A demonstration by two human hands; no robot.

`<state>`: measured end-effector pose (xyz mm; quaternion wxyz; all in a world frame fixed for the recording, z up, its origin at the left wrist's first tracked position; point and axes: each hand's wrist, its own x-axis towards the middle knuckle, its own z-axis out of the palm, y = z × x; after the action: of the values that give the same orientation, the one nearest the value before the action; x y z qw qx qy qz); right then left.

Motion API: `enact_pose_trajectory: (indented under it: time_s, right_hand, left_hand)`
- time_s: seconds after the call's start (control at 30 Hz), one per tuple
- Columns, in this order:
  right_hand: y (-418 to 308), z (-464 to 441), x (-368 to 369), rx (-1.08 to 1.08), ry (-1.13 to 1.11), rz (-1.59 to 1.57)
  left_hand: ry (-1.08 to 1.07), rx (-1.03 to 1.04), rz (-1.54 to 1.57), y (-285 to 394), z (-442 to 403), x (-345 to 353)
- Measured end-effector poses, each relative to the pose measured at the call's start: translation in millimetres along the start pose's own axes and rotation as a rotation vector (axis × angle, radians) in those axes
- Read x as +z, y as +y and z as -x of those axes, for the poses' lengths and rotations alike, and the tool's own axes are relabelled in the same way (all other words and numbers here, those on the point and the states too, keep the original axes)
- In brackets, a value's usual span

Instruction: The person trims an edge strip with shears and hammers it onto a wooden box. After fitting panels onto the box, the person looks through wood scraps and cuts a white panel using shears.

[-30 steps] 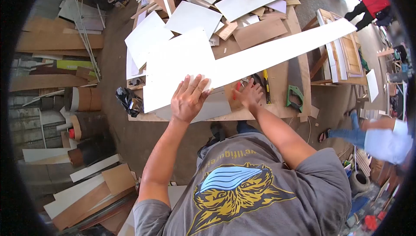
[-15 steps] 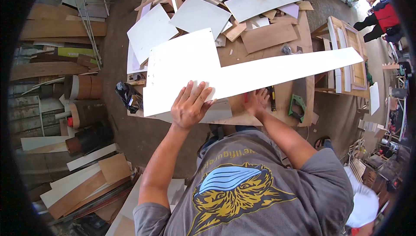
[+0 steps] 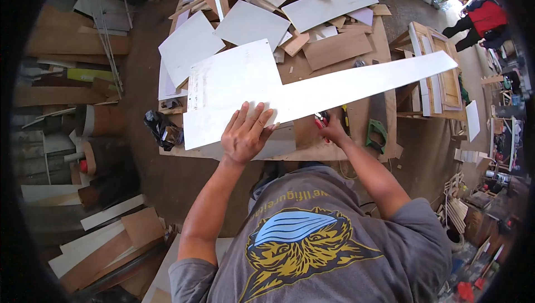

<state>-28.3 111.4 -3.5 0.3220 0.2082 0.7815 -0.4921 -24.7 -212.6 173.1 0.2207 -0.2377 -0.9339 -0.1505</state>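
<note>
My left hand (image 3: 244, 136) lies with its fingers stretched out flat on a large white L-shaped board (image 3: 239, 83). Its thumb rests along the board's near edge. The board's long, tapering arm reaches out to the right across the workbench. Just below that arm, my right hand (image 3: 333, 129) is closed on a small red-and-black hand tool (image 3: 321, 119), whose exact kind I cannot make out. A yellow-and-black tool (image 3: 345, 119) lies right beside this hand. Farther right is a green-handled saw (image 3: 377, 136), its blade partly under the board.
Wood and white board offcuts (image 3: 329, 5) are heaped at the back of the workbench (image 3: 295, 74). A black plastic bag (image 3: 159, 130) sits at its left corner. A wooden frame (image 3: 440, 74) stands to the right. A person in red (image 3: 487, 16) is at the far right.
My right hand has come up off the bench with the red-and-black tool in its fingers. My left hand stays on the board. A person in white at lower right has left the view.
</note>
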Motion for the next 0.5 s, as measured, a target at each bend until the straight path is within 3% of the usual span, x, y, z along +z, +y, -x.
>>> enact_pose_trajectory:
  time_s: [0.03,0.1,0.17,0.27,0.37,0.5]
  right_hand:
    - [0,5,-5,0.074,-0.061,-0.104]
    - [-4,21,-2,-0.015,0.066,0.035]
    - [53,-23,7,-0.3,0.203,0.349]
    - [26,-6,14,-0.226,0.246,0.509]
    - [-1,15,23,-0.24,0.39,0.89]
    - [13,-6,26,-0.188,0.348,0.754]
  left_hand:
    - [-0.008,-0.003,-0.006,1,0,-1]
    - [-0.02,0.0,-0.018,0,1,0]
    - [-0.031,0.006,-0.03,-3,4,4]
    - [-0.023,0.008,-0.017,-4,5,5]
    - [-0.026,0.01,-0.01,-4,5,2]
    - [-0.03,0.045,-0.022,-6,6,3]
